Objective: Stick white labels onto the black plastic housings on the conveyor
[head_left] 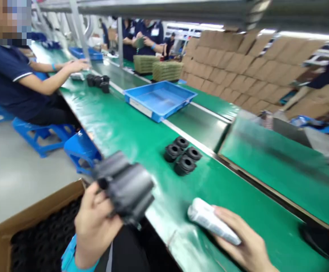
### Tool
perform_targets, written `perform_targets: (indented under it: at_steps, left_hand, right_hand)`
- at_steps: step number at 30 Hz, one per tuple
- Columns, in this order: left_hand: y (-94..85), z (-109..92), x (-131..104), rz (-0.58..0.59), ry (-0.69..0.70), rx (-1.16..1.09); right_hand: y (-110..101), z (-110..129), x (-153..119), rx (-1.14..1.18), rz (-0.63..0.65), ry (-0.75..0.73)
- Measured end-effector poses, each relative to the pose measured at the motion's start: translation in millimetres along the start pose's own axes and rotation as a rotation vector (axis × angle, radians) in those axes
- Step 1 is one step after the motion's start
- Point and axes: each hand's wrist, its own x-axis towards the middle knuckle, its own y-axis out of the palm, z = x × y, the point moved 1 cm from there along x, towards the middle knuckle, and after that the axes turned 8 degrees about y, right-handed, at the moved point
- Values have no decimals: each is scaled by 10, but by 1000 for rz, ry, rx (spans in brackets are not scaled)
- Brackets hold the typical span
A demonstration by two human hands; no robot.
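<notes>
My left hand (94, 223) is closed around several black cylindrical parts (127, 185), bunched together and blurred by motion, in front of the bench edge. At the lower right my right hand (243, 238) grips a white tube (212, 221) with faint print on it, low over the green bench top (119, 124). Ahead of both hands, a small group of black ring-shaped parts (185, 164) stands upright on the bench, their round holes facing up. Neither hand touches that group.
An open cardboard box (48, 204) holding many black parts sits at lower left. A blue tray (161, 100) straddles the bench's metal rail. A co-worker (11, 79) sits at the left beside blue stools (42, 136). Stacked cardboard (223, 68) stands beyond; a pipe (181, 13) crosses overhead.
</notes>
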Motion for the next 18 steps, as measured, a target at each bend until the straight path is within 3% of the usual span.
perform_targets:
  at_steps: [2, 5, 8, 11, 13, 16, 18]
  left_hand:
    - [206, -610, 457, 334, 236, -45]
    - [720, -1414, 930, 772, 388, -19]
    - [1422, -1901, 1107, 1230, 451, -19]
    - [2058, -2016, 1181, 1352, 461, 35]
    - [2351, -1985, 1254, 1359, 430, 117]
    - [2560, -1982, 1420, 1343, 376, 225]
    - [2528, -2024, 1540, 1306, 356, 237]
  right_hand:
    - [-25, 108, 11, 185, 100, -127]
    - [-14, 277, 14, 272, 150, -236]
    - [64, 316, -51, 410, 259, -244]
    - [198, 239, -114, 541, 320, -222]
    - [282, 185, -125, 583, 321, -216]
    - [331, 151, -94, 617, 327, -197]
    - [297, 147, -54, 650, 299, -163]
